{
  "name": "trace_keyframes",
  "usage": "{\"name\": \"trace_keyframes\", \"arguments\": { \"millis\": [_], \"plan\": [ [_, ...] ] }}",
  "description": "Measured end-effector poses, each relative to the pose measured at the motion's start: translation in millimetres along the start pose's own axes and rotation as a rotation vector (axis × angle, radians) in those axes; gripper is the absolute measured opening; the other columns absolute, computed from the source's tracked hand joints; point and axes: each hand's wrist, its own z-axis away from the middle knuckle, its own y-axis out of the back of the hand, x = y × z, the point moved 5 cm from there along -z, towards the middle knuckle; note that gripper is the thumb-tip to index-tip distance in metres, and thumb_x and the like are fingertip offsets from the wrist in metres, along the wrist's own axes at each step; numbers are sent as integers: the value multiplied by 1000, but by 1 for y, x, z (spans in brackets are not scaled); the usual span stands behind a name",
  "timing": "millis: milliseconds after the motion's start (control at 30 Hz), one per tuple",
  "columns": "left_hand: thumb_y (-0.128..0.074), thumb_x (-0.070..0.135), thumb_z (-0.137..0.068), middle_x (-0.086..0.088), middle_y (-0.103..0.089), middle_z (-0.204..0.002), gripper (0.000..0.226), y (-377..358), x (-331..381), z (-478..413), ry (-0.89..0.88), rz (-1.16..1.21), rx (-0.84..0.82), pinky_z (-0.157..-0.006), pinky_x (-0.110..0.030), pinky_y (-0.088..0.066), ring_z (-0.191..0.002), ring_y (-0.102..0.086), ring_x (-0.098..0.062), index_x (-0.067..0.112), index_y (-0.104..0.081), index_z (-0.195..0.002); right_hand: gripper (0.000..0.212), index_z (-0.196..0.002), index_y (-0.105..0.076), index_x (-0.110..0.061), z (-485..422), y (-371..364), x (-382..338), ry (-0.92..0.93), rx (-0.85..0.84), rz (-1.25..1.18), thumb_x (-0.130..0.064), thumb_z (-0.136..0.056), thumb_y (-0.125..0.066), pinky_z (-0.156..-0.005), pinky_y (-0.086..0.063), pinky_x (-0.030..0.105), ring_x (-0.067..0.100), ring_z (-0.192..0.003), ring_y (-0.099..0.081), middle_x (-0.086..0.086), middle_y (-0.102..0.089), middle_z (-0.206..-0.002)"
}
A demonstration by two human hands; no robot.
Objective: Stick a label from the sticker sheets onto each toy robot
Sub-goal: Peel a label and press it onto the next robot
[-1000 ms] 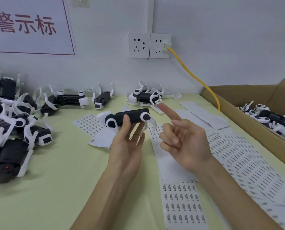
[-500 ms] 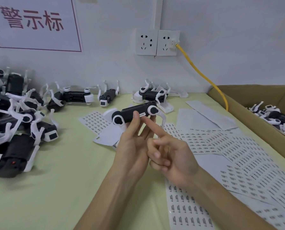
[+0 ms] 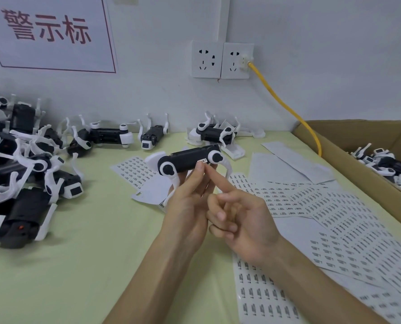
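My left hand holds a black-and-white toy robot up above the table, its fingers wrapped round the body from below. A small white label sits on the robot's side near the right wheel joint. My right hand points its index finger up at that label, fingertip just below it, the other fingers curled in. Sticker sheets printed with rows of small labels lie across the right half of the table.
Several toy robots are piled at the left, and more lie along the back wall. A cardboard box at the right holds further robots. A yellow cable runs from the wall socket. Blank backing sheets lie nearby.
My right index finger carried the label from beside the robot onto its side. The left hand tilted and raised the robot slightly toward me.
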Motion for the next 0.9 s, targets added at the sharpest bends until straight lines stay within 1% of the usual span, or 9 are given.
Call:
{"name": "trace_keyframes", "arguments": {
  "millis": [100, 233, 333, 400, 500, 600, 667, 767, 900],
  "plan": [
    [-73, 31, -85, -11, -67, -138, 41, 0, 0, 2, -11, -27, 54, -78, -35, -63, -116, -71, -10, 19, -60, -123, 60, -136, -65, -28, -1, 0, 1, -4, -14, -8, -15, -79, -52, -40, -23, 21, 8, -42, -24, 1, -46, -56],
    [-73, 44, -83, 2, -75, -126, 69, 4, -4, 2, 41, -94, 132, -45, -33, -53, -109, -65, -30, 17, -55, -144, 61, -137, -64, -26, -1, 1, 2, 0, -29, -18, -13, -79, -51, -41, -24, 22, 10, -43, -24, 0, -46, -57],
    [-74, 47, -76, 3, -76, -122, 74, 6, -5, 1, 33, -85, 157, -45, -30, -51, -134, -59, -34, 17, -58, -142, 62, -138, -64, -26, -1, 1, 1, -3, -34, -6, -13, -79, -50, -43, -24, 22, 12, -47, -19, 0, -46, -57],
    [-76, 48, -71, 0, -74, -127, 80, 7, -6, 0, 24, -93, 159, -59, -34, -54, -140, -54, -32, 14, -59, -141, 62, -137, -65, -25, -1, 0, 0, -2, -32, -9, -13, -78, -51, -43, -25, 22, 13, -48, -17, 0, -45, -57],
    [-77, 44, -71, -6, -69, -137, 84, 9, -4, 0, -20, -131, 173, -108, -51, -48, -137, -58, -29, 8, -56, -144, 59, -134, -67, -24, 0, -1, -1, 6, -20, -12, -13, -78, -51, -43, -25, 22, 13, -48, -17, 0, -44, -57],
    [-75, 33, -87, -10, -70, -135, 52, 13, -2, 0, -95, -147, 228, -122, -56, -35, -131, -63, -27, 5, -62, -129, 56, -132, -68, -21, 1, 0, -2, 2, 6, -26, -12, -81, -47, -44, -23, 23, 13, -48, -17, 0, -42, -57],
    [-72, 22, -94, -7, -73, -120, 15, 14, -1, -1, -148, -141, 275, -119, -49, -41, -123, -68, -21, 14, -62, -102, 56, -133, -68, -18, 1, 1, -1, -9, 16, -39, -12, -81, -48, -43, -24, 22, 12, -48, -19, 0, -41, -57],
    [-74, 15, -93, -15, -75, -113, 14, 16, 3, 2, -231, -163, 393, -103, -31, -51, -112, -73, -19, 22, -63, -88, 57, -135, -65, -14, 1, 1, -1, -14, 24, -41, -15, -81, -49, -42, -26, 22, 10, -45, -24, 0, -40, -57],
    [-76, 16, -89, -3, -80, -98, 13, 21, 6, 4, -322, -216, 499, -77, -15, -51, -95, -78, -12, 20, -66, -81, 58, -137, -63, -13, 1, 0, 1, -25, 13, -22, -16, -81, -50, -44, -23, 24, 10, -46, -25, 0, -40, -58]
  ]
}}
